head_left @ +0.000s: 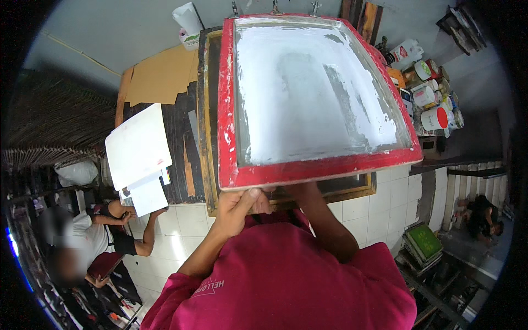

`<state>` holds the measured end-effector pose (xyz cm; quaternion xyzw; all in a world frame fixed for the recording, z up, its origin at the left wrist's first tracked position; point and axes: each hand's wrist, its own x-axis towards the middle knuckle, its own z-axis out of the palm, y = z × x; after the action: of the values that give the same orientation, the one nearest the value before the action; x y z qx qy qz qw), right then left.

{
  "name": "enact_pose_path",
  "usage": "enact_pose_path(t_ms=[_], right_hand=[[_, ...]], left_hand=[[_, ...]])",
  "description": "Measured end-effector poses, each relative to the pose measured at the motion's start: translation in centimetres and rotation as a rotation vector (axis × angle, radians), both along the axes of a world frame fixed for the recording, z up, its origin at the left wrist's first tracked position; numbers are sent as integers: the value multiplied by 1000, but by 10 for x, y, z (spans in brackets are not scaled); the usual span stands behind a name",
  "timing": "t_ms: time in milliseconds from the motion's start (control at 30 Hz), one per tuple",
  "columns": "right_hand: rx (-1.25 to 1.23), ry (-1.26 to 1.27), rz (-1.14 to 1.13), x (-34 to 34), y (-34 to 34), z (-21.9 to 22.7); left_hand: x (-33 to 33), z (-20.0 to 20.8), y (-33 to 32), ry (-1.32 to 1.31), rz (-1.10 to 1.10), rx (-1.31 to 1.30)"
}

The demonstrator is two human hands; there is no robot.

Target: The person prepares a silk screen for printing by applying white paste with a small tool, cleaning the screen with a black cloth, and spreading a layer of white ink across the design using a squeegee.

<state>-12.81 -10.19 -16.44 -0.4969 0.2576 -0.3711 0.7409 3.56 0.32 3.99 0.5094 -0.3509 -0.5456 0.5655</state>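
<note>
A screen-printing frame with red-painted wooden sides (319, 169) and a mesh (300, 99) smeared with white lies tilted in front of me. Beneath it shows a second, larger wooden frame (360, 186) with a yellowish rim. My left hand (234, 212) is closed at the red frame's near left corner, thumb against curled fingers just below the edge; what it holds, if anything, is hidden. My right forearm (324, 220) reaches in under the red frame, which hides the right hand and its fingers.
To the left, white sheets (138, 146) and brown cardboard (162, 77) lie on a dark table (184, 143). Tubs and jars (434, 118) crowd the right side. A seated person (104, 231) is at lower left, another person (487, 217) at far right. A green-faced frame (422, 242) tops a stack.
</note>
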Motion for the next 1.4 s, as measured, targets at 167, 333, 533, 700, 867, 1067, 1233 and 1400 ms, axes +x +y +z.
enact_pose_path(t_ms=[167,333,533,700,867,1067,1233,1400], right_hand=[[120,-63,-10,-2,-19,25],[145,-68,4,-15,-46,40],[152,-71,25,-25,-60,46],[155,-72,40,-30,-64,48],[148,-66,40,-33,-65,52],[160,-71,39,-41,-62,51],[160,-65,28,-43,-61,50],[150,-60,0,-50,-62,56]], left_hand=[[6,-15,9,-85,-53,99],[-3,-15,9,-13,27,116],[-17,-27,10,-3,155,93],[-23,-29,8,-71,194,74],[-20,-30,5,-178,156,34],[-26,-33,8,-183,208,53],[-25,-32,10,-196,196,119],[-26,-35,9,-157,208,112]])
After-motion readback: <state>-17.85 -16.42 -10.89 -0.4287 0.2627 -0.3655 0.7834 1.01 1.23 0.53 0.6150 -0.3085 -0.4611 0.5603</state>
